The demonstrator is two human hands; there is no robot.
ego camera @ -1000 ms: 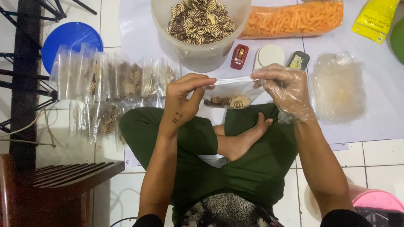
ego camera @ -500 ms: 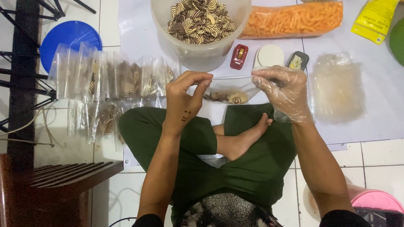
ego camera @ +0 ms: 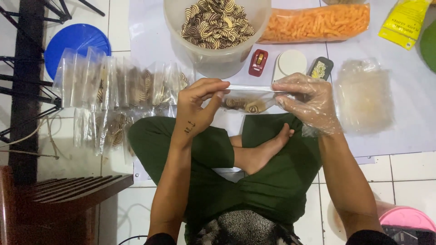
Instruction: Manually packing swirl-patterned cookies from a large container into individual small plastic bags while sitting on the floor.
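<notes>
Both hands hold a small clear plastic pouch (ego camera: 247, 100) with a few brown-and-cream swirl snacks in it, level above my crossed legs. My left hand (ego camera: 197, 106), bare, pinches the pouch's top strip at its left end. My right hand (ego camera: 309, 102), in a thin clear plastic glove, pinches the right end. Just beyond the pouch stands a white tub (ego camera: 218, 41) full of the same swirl snacks.
Several filled clear pouches (ego camera: 118, 86) lie in rows to the left, by a blue lid (ego camera: 75, 43). A stack of empty clear bags (ego camera: 365, 97) lies right. Farther back: an orange snack bag (ego camera: 318, 22), a red tape dispenser (ego camera: 259, 62), a white round scale (ego camera: 290, 63), a yellow packet (ego camera: 406, 20).
The hands and pouch have barely shifted. My left fingers have slid slightly along the pouch's top strip, and the strip now looks pulled straight.
</notes>
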